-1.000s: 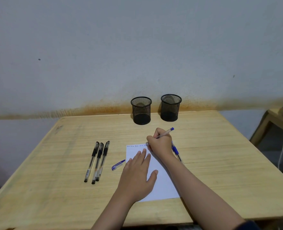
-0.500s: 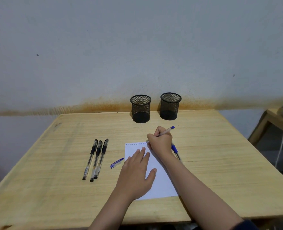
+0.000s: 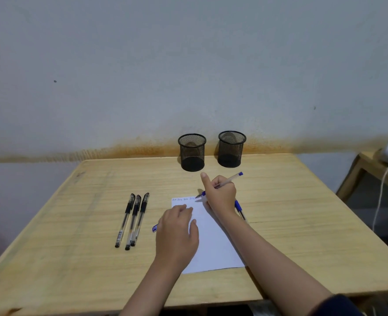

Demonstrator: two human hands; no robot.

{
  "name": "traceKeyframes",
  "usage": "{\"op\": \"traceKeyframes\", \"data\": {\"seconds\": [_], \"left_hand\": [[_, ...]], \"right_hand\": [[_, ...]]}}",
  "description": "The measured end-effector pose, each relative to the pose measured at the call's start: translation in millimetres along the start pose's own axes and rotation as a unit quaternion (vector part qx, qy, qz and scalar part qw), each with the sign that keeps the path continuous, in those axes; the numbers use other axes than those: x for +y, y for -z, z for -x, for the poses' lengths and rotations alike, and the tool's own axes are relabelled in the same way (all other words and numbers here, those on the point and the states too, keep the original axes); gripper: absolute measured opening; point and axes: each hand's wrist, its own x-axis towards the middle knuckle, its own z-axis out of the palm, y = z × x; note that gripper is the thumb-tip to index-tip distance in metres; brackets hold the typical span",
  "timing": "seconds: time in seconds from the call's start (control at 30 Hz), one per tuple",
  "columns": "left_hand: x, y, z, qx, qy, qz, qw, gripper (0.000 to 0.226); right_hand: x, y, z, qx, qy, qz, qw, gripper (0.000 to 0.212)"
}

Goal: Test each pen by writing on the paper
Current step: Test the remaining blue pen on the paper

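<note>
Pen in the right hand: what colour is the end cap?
Blue, on a clear barrel; the pen in the right hand shows in the head view.

Single view, head-worn camera, wide-angle. Looks forward and down from person's seat across wooden table (image 3: 279,224) toward wall (image 3: 188,65) behind it. Near table edge low in frame, both forearms entering from bottom; far edge and two mesh cups (image 3: 192,152) mid-frame. Upper half of frame filled by wall. Side table (image 3: 370,163) cut by right border. Straight edges bow near borders. No second view, so no shared area.
</note>
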Motion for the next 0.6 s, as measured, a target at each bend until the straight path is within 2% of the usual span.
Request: {"op": "traceKeyframes", "data": {"seconds": [0.1, 0.23, 0.33, 0.4, 0.5, 0.6], "left_hand": [[-7.1, 7.0, -1.9, 0.067, 0.051, -0.048, 0.995, 0.025], [-18.4, 23.1, -7.8, 0.016, 0.142, -0.13, 0.981, 0.025], [-23.8, 26.0, -9.1, -0.007, 0.156, -0.166, 0.974, 0.025], [-22.9, 26.4, -9.8, 0.004, 0.152, -0.163, 0.975, 0.023], [-18.1, 31.7, -12.7, 0.048, 0.131, -0.059, 0.988, 0.015], [-2.5, 41.7, -14.0, 0.034, 0.115, 0.161, 0.98, 0.01]], "right_hand": [[-4.8, 1.6, 2.1, 0.022, 0.004, -0.036, 0.999, 0.045], [-17.6, 10.9, 14.1, 0.006, -0.005, -0.103, 0.995, 0.05], [-26.9, 24.5, 30.9, -0.019, 0.008, -0.104, 0.994, 0.057], [-29.3, 37.6, 39.3, -0.06, 0.017, -0.082, 0.995, 0.057], [-32.9, 58.9, 50.7, -0.145, -0.01, -0.1, 0.984, 0.029], [-37.4, 75.7, 60.3, -0.191, -0.026, -0.122, 0.974, 0.009]]}}
